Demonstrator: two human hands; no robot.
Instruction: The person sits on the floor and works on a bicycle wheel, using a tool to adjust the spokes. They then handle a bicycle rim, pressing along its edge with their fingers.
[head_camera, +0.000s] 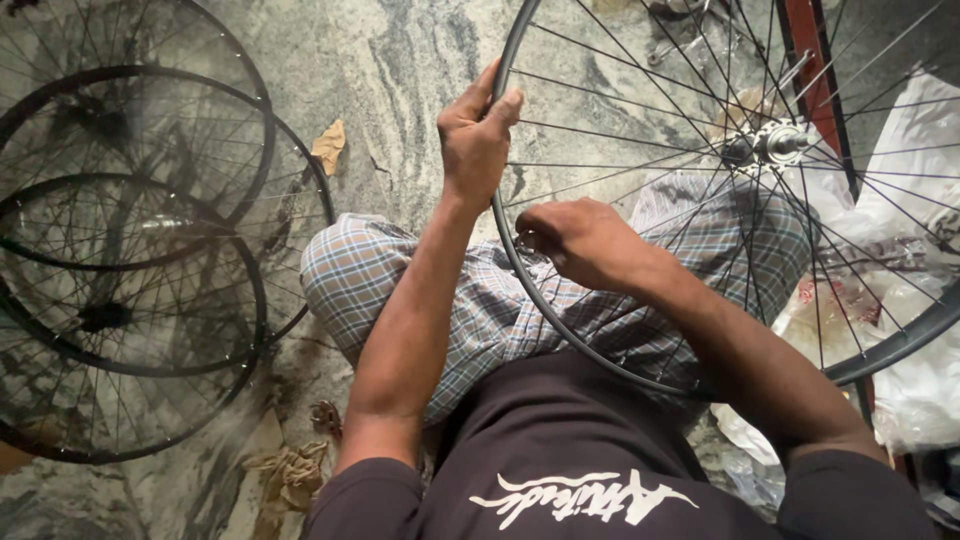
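Wheel rim hides right hand fingertips

Not much packaging here, honestly. On the right, behind the spokes, there's a heap of crumpled white plastic bags, running from the upper right corner down toward the lower right. Lower in that pile sits a clear plastic wrapper with red print on it, creased and partly hidden. A torn scrap of brown cardboard lies on the stone floor, upper middle. No signs, no screens anywhere.
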